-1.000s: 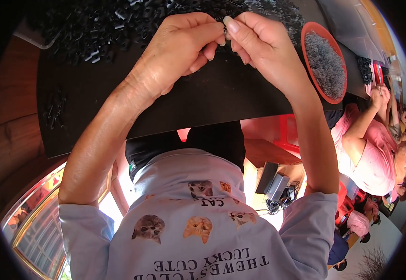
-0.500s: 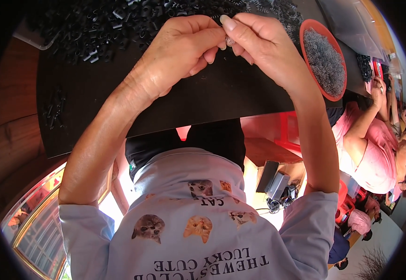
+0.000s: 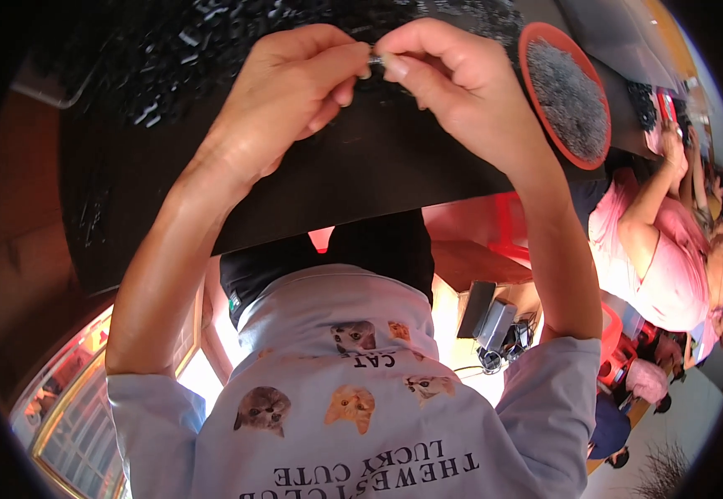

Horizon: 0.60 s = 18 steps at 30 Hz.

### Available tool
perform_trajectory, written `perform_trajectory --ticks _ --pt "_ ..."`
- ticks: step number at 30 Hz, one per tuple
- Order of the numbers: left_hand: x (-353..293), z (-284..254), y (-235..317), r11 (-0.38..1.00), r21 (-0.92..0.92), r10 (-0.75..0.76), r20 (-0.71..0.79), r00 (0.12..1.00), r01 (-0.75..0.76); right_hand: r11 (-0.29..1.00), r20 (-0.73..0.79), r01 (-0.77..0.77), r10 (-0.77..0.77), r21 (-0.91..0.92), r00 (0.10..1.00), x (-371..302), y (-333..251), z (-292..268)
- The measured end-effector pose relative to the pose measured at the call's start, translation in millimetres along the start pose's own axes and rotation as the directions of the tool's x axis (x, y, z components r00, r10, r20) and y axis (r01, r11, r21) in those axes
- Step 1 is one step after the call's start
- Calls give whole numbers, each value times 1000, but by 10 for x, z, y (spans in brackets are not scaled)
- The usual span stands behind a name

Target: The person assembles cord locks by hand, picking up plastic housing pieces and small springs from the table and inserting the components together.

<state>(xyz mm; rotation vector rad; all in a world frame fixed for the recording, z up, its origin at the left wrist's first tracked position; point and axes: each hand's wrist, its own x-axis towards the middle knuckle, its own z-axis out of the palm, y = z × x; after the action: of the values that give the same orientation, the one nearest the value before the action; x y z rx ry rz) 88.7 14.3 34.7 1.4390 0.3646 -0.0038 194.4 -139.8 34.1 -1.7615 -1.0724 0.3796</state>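
Observation:
My left hand [image 3: 299, 87] and my right hand [image 3: 457, 79] meet above the far part of a dark table [image 3: 295, 179]. Thumb and fingers of both are pinched together at a small shiny metal piece [image 3: 375, 61], which bridges the narrow gap between the fingertips. It looks like a small spring, but most of it is covered by the fingers. Beyond and left of my left hand lies a heap of small black tube-like parts [image 3: 162, 66]. Right of my right hand stands an orange-red bowl [image 3: 530, 91] filled with fine grey wire pieces, like small springs.
Several thin dark pieces [image 3: 93, 214] lie near the table's left end. A clear plastic tray [image 3: 52, 90] is at the far left. Beyond the bowl are translucent bins [image 3: 619, 37]. A person in pink [image 3: 661, 258] works at the right, with others beyond.
Both hands have moved slightly left, and their fingertips have drawn a little apart, showing the metal piece between them. The table and bowl appear shifted a little left in the view.

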Motion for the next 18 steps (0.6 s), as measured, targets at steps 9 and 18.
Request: perform_trajectory --ticks 9,18 --pt "-21 61 -2 995 96 33 -66 997 -27 972 -4 -170 172 -163 985 112 -13 -6" --pt "23 53 -13 995 91 51 -69 996 -44 922 102 -385 387 -44 916 170 -75 -85"
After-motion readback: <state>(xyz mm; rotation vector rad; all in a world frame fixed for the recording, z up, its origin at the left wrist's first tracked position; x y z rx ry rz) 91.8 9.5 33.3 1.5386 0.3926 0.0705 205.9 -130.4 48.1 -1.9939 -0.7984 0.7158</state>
